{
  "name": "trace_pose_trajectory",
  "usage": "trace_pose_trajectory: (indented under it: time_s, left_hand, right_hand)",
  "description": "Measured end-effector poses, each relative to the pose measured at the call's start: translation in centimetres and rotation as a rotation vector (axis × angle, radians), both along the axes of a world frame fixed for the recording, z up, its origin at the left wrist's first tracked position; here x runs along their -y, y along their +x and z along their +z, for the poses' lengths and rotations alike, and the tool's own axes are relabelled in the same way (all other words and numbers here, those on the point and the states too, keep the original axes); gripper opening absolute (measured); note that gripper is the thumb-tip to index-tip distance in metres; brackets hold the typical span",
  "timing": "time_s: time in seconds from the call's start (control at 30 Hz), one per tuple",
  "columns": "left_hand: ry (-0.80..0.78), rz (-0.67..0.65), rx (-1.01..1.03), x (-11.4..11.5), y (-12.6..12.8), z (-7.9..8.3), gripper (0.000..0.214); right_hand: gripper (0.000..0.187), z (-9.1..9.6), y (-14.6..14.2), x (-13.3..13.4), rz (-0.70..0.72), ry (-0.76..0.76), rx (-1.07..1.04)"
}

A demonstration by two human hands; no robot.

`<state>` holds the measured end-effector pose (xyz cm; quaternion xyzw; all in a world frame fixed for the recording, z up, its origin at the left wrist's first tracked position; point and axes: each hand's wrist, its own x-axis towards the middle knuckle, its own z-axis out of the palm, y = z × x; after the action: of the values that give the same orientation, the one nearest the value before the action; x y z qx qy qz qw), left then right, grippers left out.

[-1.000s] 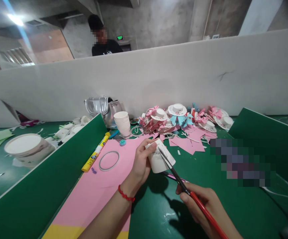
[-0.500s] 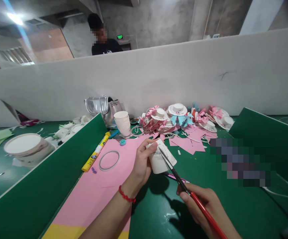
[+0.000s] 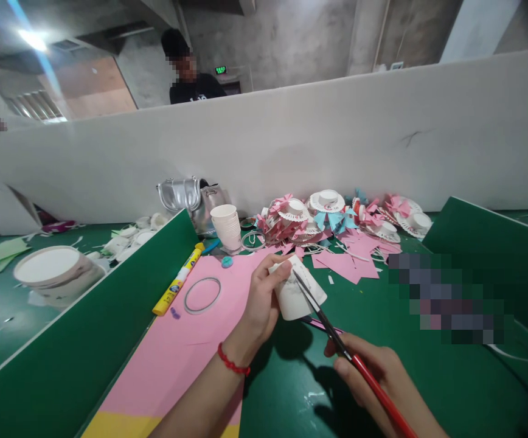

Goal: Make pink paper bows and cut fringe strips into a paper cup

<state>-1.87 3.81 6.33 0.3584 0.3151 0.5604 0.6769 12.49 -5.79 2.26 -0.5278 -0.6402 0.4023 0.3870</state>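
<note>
My left hand (image 3: pixel 264 291), with a red braided bracelet at the wrist, pinches a white paper cup (image 3: pixel 292 301) tilted on its side above the table. Scissors (image 3: pixel 323 316) with dark blades and red handles are in my right hand (image 3: pixel 373 365), fingers wrapped around them. Their blade tips lie against the cup's wall near my left thumb; whether they cut into it I cannot tell. Below the cup a dark and pink slim tool (image 3: pixel 325 326) lies on the green table, partly covered by the scissors.
Left lies a pink sheet (image 3: pixel 173 359) bearing a ring of tape (image 3: pixel 202 295). A yellow glue stick (image 3: pixel 178 280) rests by the green divider (image 3: pixel 86 322). Stacked cups (image 3: pixel 226 228) and a heap of small paper hats (image 3: pixel 328 201) stand behind. A person (image 3: pixel 191 79) is beyond the partition.
The view has shifted slightly, moving everything a little to the right in the picture. Both hands keep their hold on the cup and the scissors.
</note>
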Motion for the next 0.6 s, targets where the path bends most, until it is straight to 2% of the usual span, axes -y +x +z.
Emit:
trace_pose_trajectory:
  time_s: [0.17, 0.27, 0.37, 0.47, 0.6]
  left_hand:
    - [0.075, 0.045, -0.04, -0.2, -0.7, 0.7, 0.012]
    - [0.121, 0.038, -0.066, -0.3, -0.9, 1.0, 0.012]
    - [0.141, 0.023, -0.093, -0.3, -1.0, 1.0, 0.015]
    - [0.156, 0.006, -0.101, -0.4, -0.9, 0.9, 0.015]
    - [0.168, -0.012, -0.096, -0.4, -0.8, 0.7, 0.015]
  right_hand:
    - [0.059, -0.1, 0.6, 0.1, 0.117, 0.055, -0.045]
    - [0.071, -0.8, 0.6, -0.4, 0.202, 0.001, -0.142]
    - [0.073, -1.6, 0.4, -1.0, 0.268, -0.055, -0.238]
    - [0.07, -2.1, 0.2, -1.1, 0.275, -0.048, -0.283]
    - [0.072, -2.2, 0.2, -1.0, 0.211, -0.037, -0.297]
